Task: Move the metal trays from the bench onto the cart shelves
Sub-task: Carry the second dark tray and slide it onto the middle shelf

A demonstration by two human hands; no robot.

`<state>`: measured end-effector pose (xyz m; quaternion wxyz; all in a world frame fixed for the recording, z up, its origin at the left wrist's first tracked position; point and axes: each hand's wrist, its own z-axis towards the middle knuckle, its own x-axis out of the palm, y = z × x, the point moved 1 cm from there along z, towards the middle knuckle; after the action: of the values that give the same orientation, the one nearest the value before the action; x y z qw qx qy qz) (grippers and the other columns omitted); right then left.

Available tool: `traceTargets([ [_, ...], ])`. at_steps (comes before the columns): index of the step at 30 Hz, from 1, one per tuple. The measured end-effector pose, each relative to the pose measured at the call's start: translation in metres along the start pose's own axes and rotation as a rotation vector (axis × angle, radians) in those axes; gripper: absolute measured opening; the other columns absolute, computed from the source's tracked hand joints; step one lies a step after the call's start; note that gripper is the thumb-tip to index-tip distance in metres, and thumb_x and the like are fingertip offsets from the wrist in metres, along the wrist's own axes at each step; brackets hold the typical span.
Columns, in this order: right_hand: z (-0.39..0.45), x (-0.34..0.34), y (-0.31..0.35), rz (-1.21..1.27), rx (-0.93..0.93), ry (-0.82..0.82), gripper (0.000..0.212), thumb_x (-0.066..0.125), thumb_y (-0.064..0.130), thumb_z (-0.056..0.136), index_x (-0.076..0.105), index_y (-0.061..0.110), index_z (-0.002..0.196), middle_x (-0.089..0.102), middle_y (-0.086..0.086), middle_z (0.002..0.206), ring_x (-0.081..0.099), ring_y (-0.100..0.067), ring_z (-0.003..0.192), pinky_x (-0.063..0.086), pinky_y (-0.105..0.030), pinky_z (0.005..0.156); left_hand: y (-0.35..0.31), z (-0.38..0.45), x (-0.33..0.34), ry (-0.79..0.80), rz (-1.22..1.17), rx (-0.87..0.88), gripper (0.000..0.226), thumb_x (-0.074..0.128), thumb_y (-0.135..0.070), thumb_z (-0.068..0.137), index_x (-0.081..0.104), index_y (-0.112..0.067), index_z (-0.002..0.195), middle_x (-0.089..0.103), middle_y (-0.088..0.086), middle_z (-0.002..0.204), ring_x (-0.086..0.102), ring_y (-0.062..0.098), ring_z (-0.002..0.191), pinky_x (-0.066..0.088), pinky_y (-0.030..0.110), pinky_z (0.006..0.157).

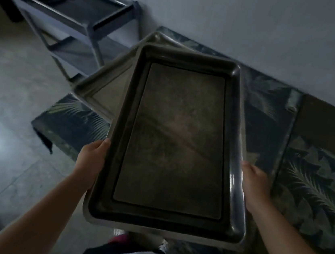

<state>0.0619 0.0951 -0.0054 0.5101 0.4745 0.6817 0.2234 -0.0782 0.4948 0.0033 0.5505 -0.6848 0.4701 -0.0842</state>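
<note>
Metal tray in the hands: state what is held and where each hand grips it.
The metal tray is held by both long side rims near its close end: left hand on the left rim, right hand on the right.

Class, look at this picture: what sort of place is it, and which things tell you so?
Probably a kitchen or catering back room: a tiered metal cart, large rectangular metal trays, and a bench under a leaf-patterned cloth.

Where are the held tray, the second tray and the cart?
held tray [174, 140], head view, middle of its floor
second tray [103, 89], head view, bare left part on the bench
cart [90, 26], head view, front corner post of the top shelf
</note>
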Motion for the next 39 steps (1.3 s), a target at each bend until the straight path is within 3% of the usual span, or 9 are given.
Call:
traceTargets([
  [6, -0.035, 0.098, 0.056, -0.109, -0.143, 0.200, 0.038, 0.049, 0.037, 0.097, 0.059, 0.008, 0.074, 0.046, -0.006, 0.060, 0.043, -0.021, 0.057, 0.035, -0.036, 0.056, 0.053, -0.019, -0.109, -0.191, -0.170, -0.072, 0.034, 0.058, -0.030, 0.102, 0.075, -0.012, 0.078, 0.071, 0.001, 0.058, 0.066, 0.011, 0.054, 0.051, 0.024, 0.048],
  [10, -0.075, 0.186, 0.099, -0.163, -0.245, 0.308, 0.039, 0.051, 0.034, 0.094, 0.061, 0.000, 0.078, 0.055, -0.015, 0.066, 0.049, -0.022, 0.063, 0.037, -0.035, 0.058, 0.093, -0.031, -0.195, -0.293, -0.224, -0.140, 0.035, 0.055, -0.034, 0.103, 0.076, -0.007, 0.093, 0.075, 0.013, 0.077, 0.069, 0.029, 0.075, 0.055, 0.042, 0.073],
  [15, -0.144, 0.308, 0.150, -0.199, -0.353, 0.453, 0.036, 0.052, 0.030, 0.095, 0.064, -0.002, 0.082, 0.060, -0.016, 0.075, 0.049, -0.018, 0.070, 0.036, -0.034, 0.055, 0.140, -0.043, -0.304, -0.526, -0.204, -0.186, 0.034, 0.056, -0.035, 0.102, 0.075, -0.011, 0.088, 0.074, 0.014, 0.084, 0.066, 0.026, 0.078, 0.055, 0.043, 0.078],
  [20, -0.204, 0.417, 0.178, -0.253, -0.434, 0.599, 0.037, 0.051, 0.036, 0.093, 0.065, 0.008, 0.074, 0.064, -0.011, 0.073, 0.055, -0.019, 0.062, 0.039, -0.031, 0.054, 0.194, -0.055, -0.397, -0.667, -0.253, -0.245, 0.043, 0.056, -0.040, 0.099, 0.076, -0.014, 0.071, 0.073, 0.004, 0.066, 0.067, 0.020, 0.066, 0.051, 0.038, 0.061],
  [23, -0.232, 0.468, 0.193, -0.306, -0.500, 0.670, 0.042, 0.050, 0.041, 0.094, 0.063, 0.008, 0.072, 0.063, -0.012, 0.071, 0.058, -0.024, 0.064, 0.042, -0.034, 0.059, 0.215, -0.067, -0.433, -0.737, -0.304, -0.292, 0.040, 0.058, -0.046, 0.095, 0.075, -0.025, 0.065, 0.070, -0.002, 0.059, 0.065, 0.015, 0.061, 0.051, 0.037, 0.063],
  [29, -0.258, 0.559, 0.220, -0.344, -0.591, 0.789, 0.043, 0.051, 0.036, 0.094, 0.058, 0.002, 0.069, 0.055, -0.014, 0.066, 0.054, -0.028, 0.064, 0.043, -0.037, 0.061, 0.246, -0.061, -0.474, -0.835, -0.393, -0.387, 0.050, 0.057, -0.050, 0.091, 0.072, -0.006, 0.074, 0.070, 0.022, 0.076, 0.063, 0.028, 0.069, 0.056, 0.055, 0.074],
  [32, -0.256, 0.603, 0.234, -0.360, -0.594, 0.856, 0.049, 0.051, 0.037, 0.094, 0.058, -0.011, 0.082, 0.056, -0.017, 0.070, 0.056, -0.029, 0.066, 0.047, -0.041, 0.065, 0.255, -0.037, -0.489, -0.858, -0.417, -0.402, 0.049, 0.056, -0.043, 0.098, 0.072, 0.000, 0.081, 0.071, 0.029, 0.088, 0.065, 0.031, 0.072, 0.057, 0.056, 0.078],
  [36, -0.247, 0.667, 0.261, -0.387, -0.619, 0.880, 0.048, 0.051, 0.036, 0.097, 0.062, -0.009, 0.084, 0.061, -0.029, 0.076, 0.062, -0.040, 0.072, 0.054, -0.049, 0.073, 0.255, 0.015, -0.516, -0.872, -0.382, -0.406, 0.053, 0.056, -0.040, 0.100, 0.067, 0.010, 0.087, 0.066, 0.036, 0.092, 0.063, 0.036, 0.074, 0.054, 0.059, 0.081],
  [39, -0.236, 0.715, 0.288, -0.401, -0.628, 0.894, 0.045, 0.051, 0.036, 0.098, 0.064, -0.004, 0.080, 0.063, -0.025, 0.075, 0.061, -0.036, 0.071, 0.052, -0.044, 0.070, 0.249, 0.058, -0.537, -0.877, -0.359, -0.416, 0.053, 0.055, -0.039, 0.101, 0.067, 0.010, 0.087, 0.066, 0.036, 0.091, 0.065, 0.048, 0.082, 0.054, 0.060, 0.081],
])
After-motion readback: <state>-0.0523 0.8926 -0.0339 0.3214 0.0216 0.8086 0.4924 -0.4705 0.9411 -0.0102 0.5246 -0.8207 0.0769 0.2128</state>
